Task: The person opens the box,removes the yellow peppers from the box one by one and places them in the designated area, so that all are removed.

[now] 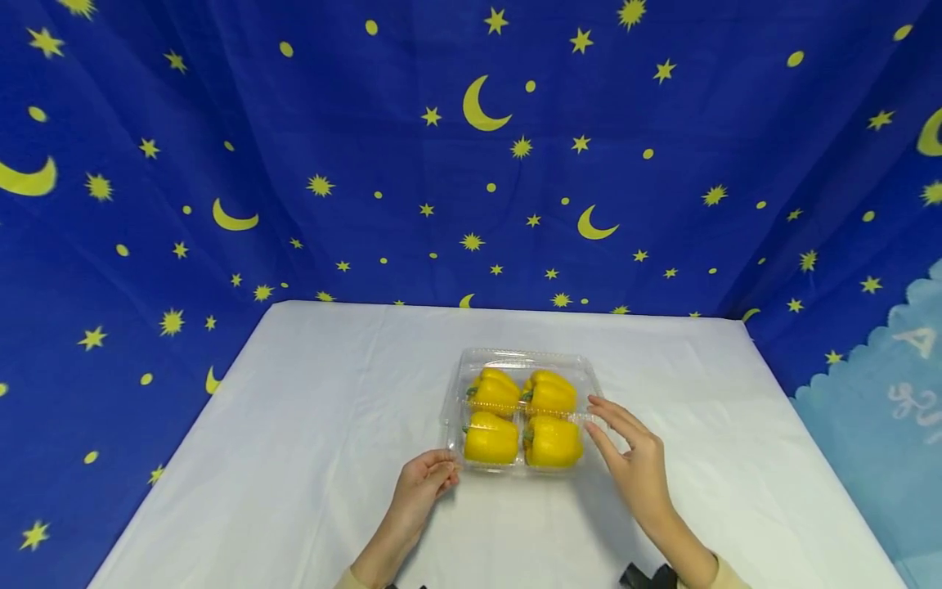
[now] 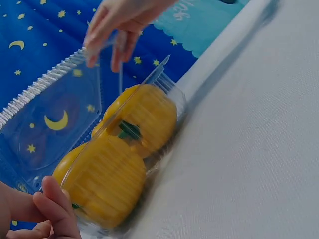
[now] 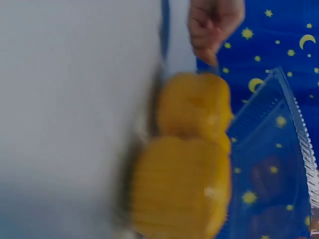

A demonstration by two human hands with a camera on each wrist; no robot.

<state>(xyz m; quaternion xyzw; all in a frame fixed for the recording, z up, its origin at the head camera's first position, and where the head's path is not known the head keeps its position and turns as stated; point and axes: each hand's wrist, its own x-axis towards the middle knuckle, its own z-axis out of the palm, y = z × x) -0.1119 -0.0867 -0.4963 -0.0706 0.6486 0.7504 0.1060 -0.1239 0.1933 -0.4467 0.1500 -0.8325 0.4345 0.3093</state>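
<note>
Starry walls, white cloth, and two hands on a clear plastic container (image 1: pixel 521 463)

And what a setting — deep blue curtain (image 1: pixel 412 147) across the back and down both sides, scattered with yellow moons, stars and dots! Over on the right, a pale blue panel (image 1: pixel 868 425) with a scalloped edge and white lettering. Below it all, a white tablecloth (image 1: pixel 324 409), smooth but for faint creases, with soft shadows under the arms.

Near the middle of that cloth sits the container, four yellow bell peppers (image 1: pixel 491 439) inside, two by two, green stems showing. Its ridged lid (image 2: pixel 55 104) is tilted up over them, see-through enough to let the curtain's stars shine through.

The left hand (image 1: pixel 427 481) pinches the near left corner, thumb against fingers; the right hand (image 1: pixel 636 462) pinches the lid's right edge, thumb and fingers either side. Beige sleeves (image 1: pixel 717 575) at the bottom — and something dark (image 1: pixel 649 577) beside the right wrist, too cropped to name.
</note>
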